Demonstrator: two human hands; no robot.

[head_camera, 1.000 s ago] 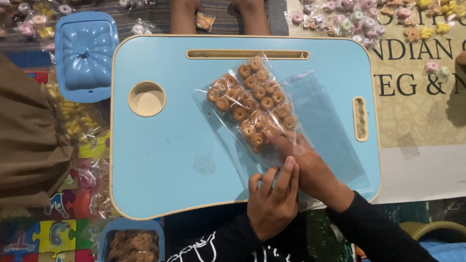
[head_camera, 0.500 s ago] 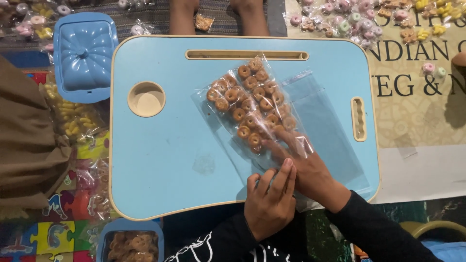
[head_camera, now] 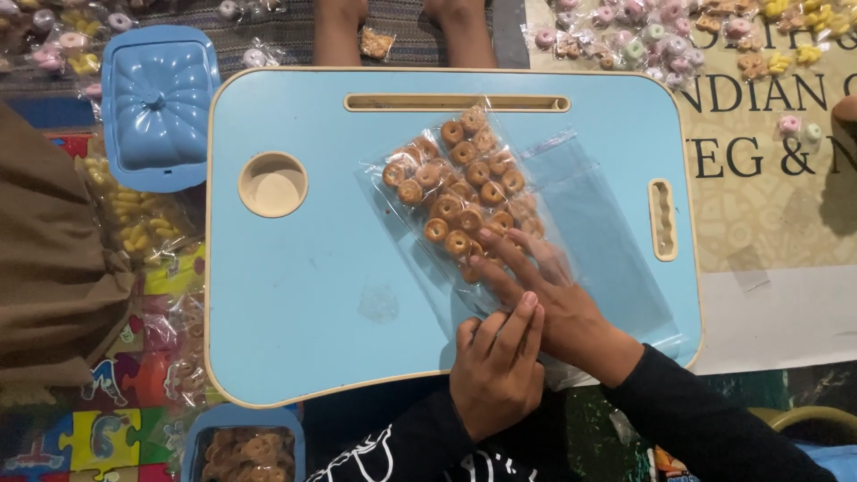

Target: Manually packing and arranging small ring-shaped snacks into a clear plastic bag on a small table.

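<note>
On the blue lap table (head_camera: pixel 295 295), the flat-fingered right hand (head_camera: pixel 553 299) and left hand (head_camera: pixel 495 366) press a clear bag (head_camera: pixel 464 201) of ring-shaped brown biscuits.

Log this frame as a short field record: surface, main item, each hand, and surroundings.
surface: light blue lap tray with a round cup recess
main item: clear plastic bag of small brown ring-shaped biscuits, lying flat on the tray
right hand: right hand flat on the bag's near end, fingers spread
left hand: left hand resting at the bag's near edge
surroundings: blue lidded plastic box; blue tub of more biscuits
</note>
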